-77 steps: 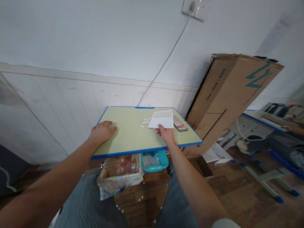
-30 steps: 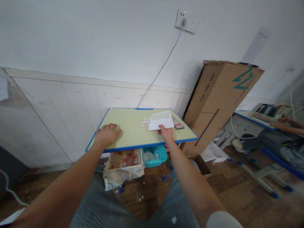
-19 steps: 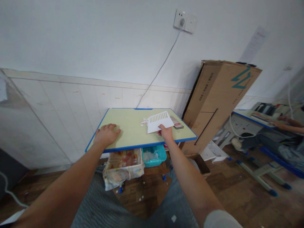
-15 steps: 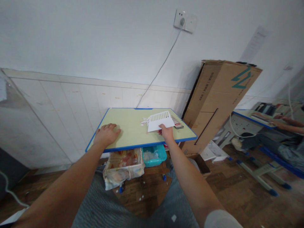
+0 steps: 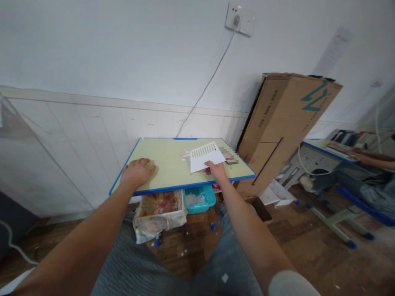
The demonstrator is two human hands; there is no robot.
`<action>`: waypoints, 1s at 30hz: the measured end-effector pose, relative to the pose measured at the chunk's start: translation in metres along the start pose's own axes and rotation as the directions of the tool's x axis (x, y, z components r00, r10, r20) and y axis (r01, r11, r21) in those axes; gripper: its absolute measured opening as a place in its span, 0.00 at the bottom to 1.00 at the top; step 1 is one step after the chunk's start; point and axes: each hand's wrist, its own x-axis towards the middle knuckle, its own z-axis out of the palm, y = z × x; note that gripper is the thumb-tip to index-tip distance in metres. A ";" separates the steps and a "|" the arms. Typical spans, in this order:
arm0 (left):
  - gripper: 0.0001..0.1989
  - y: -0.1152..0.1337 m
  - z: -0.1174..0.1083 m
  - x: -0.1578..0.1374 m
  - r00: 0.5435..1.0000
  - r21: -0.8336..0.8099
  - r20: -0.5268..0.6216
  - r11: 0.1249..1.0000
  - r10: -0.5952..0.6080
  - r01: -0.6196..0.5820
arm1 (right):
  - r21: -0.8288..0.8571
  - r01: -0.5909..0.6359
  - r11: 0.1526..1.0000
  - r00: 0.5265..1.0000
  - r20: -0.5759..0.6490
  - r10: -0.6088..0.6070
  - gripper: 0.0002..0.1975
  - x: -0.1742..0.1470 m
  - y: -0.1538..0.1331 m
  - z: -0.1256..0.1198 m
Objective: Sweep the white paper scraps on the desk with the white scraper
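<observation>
My right hand (image 5: 214, 169) pinches the near edge of a white card (image 5: 202, 161) with a row of slots cut along its far side. The card is held over the right half of a pale yellow-green desk (image 5: 166, 158) with blue edging. Flat on the desktop's left side rests my left hand (image 5: 138, 172), fingers spread and nothing in it. Small white paper scraps (image 5: 186, 154) lie just left of the card. Right of the card is a flat item (image 5: 230, 158), partly blurred out, whose kind I cannot make out.
Under the desk sit a cloth-lined basket (image 5: 160, 224) and a turquoise bin (image 5: 200, 199) with white bits inside. A tall cardboard box (image 5: 277, 123) leans by the wall on the right. A cord (image 5: 212, 80) runs to a wall socket (image 5: 240, 19). Another person's arm (image 5: 375, 158) is at a far-right desk.
The card has turned slightly and shifted a little left in my right hand. My left hand stays on the desk. The whole view has moved slightly.
</observation>
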 end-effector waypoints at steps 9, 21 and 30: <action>0.39 0.002 -0.002 0.000 1.000 -0.004 0.010 1.000 -0.006 0.006 | -0.007 0.019 1.000 1.000 0.012 -0.019 0.05 -0.005 -0.005 -0.001; 0.37 0.002 -0.001 -0.002 1.000 0.001 -0.004 1.000 0.003 -0.003 | -0.042 0.041 0.998 0.997 -0.059 -0.044 0.06 -0.012 -0.002 -0.004; 0.39 0.008 -0.006 -0.008 1.000 -0.005 0.002 1.000 -0.005 0.005 | -0.068 0.126 0.990 0.978 -0.156 -0.135 0.13 -0.067 0.021 -0.007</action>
